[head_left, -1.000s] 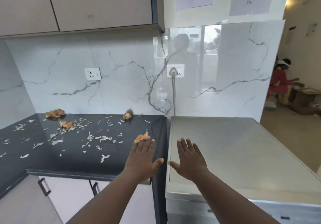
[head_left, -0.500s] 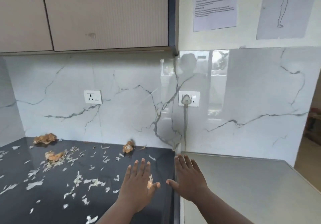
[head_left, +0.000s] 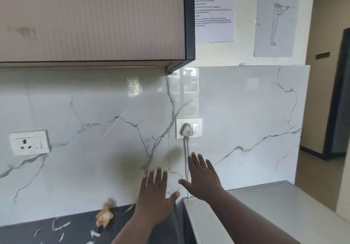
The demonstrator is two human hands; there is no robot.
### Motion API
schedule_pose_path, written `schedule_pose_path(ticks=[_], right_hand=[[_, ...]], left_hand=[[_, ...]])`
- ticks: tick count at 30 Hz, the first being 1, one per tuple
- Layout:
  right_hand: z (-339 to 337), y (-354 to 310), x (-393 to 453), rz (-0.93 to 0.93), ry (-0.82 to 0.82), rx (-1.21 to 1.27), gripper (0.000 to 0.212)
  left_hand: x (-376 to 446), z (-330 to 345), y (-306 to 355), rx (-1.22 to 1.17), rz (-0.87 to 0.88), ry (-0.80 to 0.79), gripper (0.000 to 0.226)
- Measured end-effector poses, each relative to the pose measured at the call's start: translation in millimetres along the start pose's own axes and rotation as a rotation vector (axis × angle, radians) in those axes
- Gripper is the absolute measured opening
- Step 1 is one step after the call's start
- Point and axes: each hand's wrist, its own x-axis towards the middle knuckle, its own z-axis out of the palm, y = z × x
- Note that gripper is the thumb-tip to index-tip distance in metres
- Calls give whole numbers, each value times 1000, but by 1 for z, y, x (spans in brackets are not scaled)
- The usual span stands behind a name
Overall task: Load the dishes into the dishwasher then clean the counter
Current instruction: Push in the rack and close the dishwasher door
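Observation:
My left hand and my right hand are held out flat in front of me, fingers spread and straight, holding nothing. The left one hovers over the right end of the black counter. The right one hovers above the back left corner of the grey dishwasher top. An orange-brown onion peel lies on the counter by the wall, with white scraps scattered in front of it. No dishes are in view.
A marble backsplash rises behind both surfaces. A white plug and cord hang from a socket just above my right hand. Another socket is at the left. A wall cabinet hangs overhead. A doorway opens at the right.
My view has tilted upward, so most of the counter and dishwasher top has dropped out of sight. Both hands stay flat and spread, now seen against the backsplash.

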Motion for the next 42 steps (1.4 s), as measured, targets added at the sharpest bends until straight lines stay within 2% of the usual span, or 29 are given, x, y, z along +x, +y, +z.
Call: schedule_pose_path(ticks=[2,4,7,10,13,19,23,31,35,38,40,41,42], right_hand=[[-2,10,20,53,17,3,84],[-4,21,38,103,34,-4,76],[-6,38,63,160,27,-59,81],[-5,50,92,180,50,-92,83],[0,58,113,170,63,-105,83],[23,60,122,215,61,-52,88],[17,62,115,179,13,-71,87],[3,57,8,78,-71,-149,81],[20,67,-78,33,-133,-156,89],[34,84,-146,86,-175,-189,91],[43,94,-194,135,-451,-136,86],[53,101,-224,146,-524,-175,82],[69,105,-250,184,-506,-156,80]], left_hand=[[24,6,-4,-37,20,-6,84],[41,15,-4,-42,57,-18,80],[62,34,-8,-48,120,-11,75],[88,49,-12,-83,141,135,75],[101,62,-11,-106,129,195,75],[94,85,-13,-124,142,128,78],[78,90,-12,-132,184,100,81],[25,51,23,-117,178,14,74],[-11,40,55,-112,270,-60,75],[-41,34,84,-57,340,-88,80],[-63,31,103,-46,409,-133,80],[-80,27,114,-48,445,-174,82],[-93,28,123,-21,499,-189,84]])
